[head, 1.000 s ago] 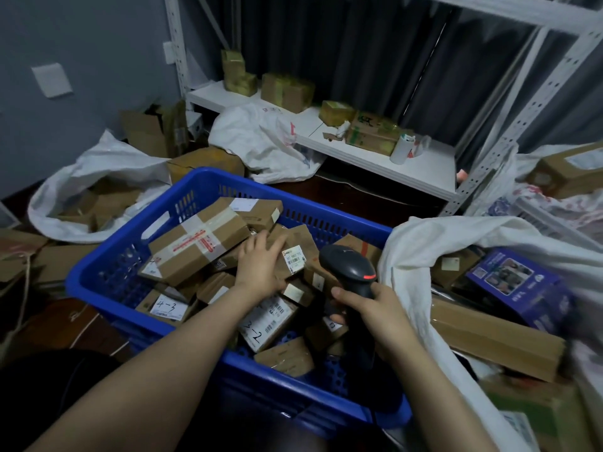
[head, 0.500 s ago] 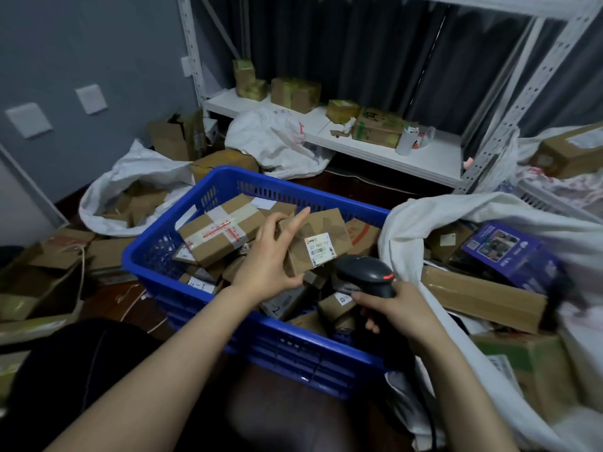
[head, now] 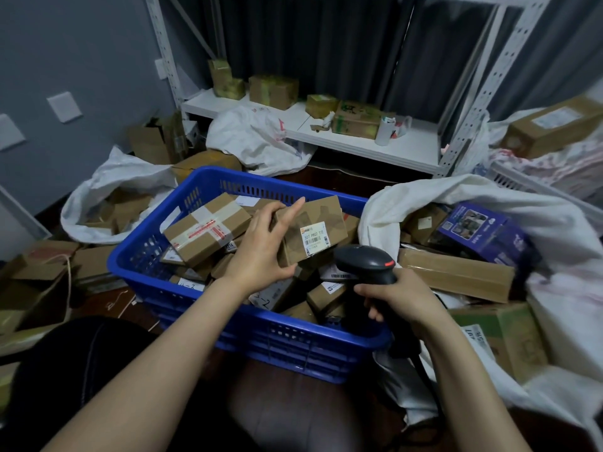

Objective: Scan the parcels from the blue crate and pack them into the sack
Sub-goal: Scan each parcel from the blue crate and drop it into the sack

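Lifted since a second ago: one small brown parcel [head: 321, 216], then lying in the pile under the left hand [head: 262, 247], is now held clear above the other parcels, over the 2 o'clock corner of the blue crate [head: 137, 259]. Its white label [head: 315, 238] is turned up toward the camera. The parcel is gripped from its 9 o'clock side, with the thumb under the near edge and the fingers laid along the top.

The scanner [head: 365, 261] has been raised too. Its head now sits just beside the parcel at 5 o'clock; contact cannot be told. The handle is clamped in the right hand [head: 396, 298], with the fingers wrapped round it.

Step judged: scanning of this parcel. No beam is seen on the label. The next move calls for the scanner head to be aimed squarely at the barcode and triggered. The parcel would then be carried to 3 o'clock into the white sack [head: 424, 197], which lies open against the crate. A purple box [head: 479, 228] and a long carton [head: 456, 275] are already in it.

Many parcels are left in the crate, a taped box [head: 208, 230] at 9 o'clock of the hand among them.
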